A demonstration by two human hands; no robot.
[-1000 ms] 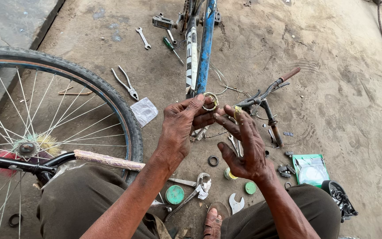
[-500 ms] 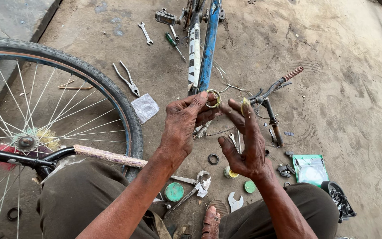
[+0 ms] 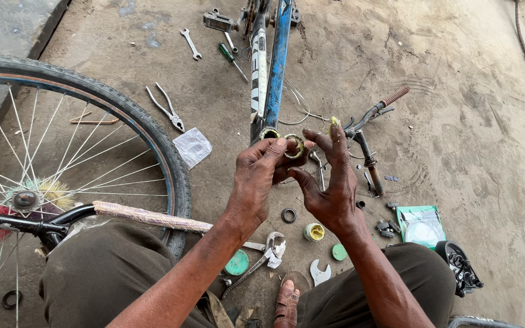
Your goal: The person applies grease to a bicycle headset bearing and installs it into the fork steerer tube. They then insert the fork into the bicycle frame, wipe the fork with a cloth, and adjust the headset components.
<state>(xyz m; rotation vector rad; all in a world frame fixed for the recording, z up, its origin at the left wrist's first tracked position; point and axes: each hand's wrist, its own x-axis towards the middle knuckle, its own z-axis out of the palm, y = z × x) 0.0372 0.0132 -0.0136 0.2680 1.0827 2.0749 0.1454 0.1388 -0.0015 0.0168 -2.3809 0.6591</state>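
**Two greasy hands, one little ring**

Two hands are up in front of me, seen from my head. My left hand (image 3: 261,173) pinches a small round metal ring (image 3: 293,146) with its finger and thumb. My right hand (image 3: 330,182) is open, fingers spread, with yellow grease on one fingertip (image 3: 334,122). The ring sits between both hands, above the dirt floor (image 3: 457,121). The blue bike frame (image 3: 277,61) lies just behind. A little grease pot (image 3: 314,231) sits below my right hand.

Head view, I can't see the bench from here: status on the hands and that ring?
Left hand pinches the bearing ring at its fingertips. Right hand open, yellow grease on one fingertip, beside the ring. Nothing between the hands; bike frame lies behind.
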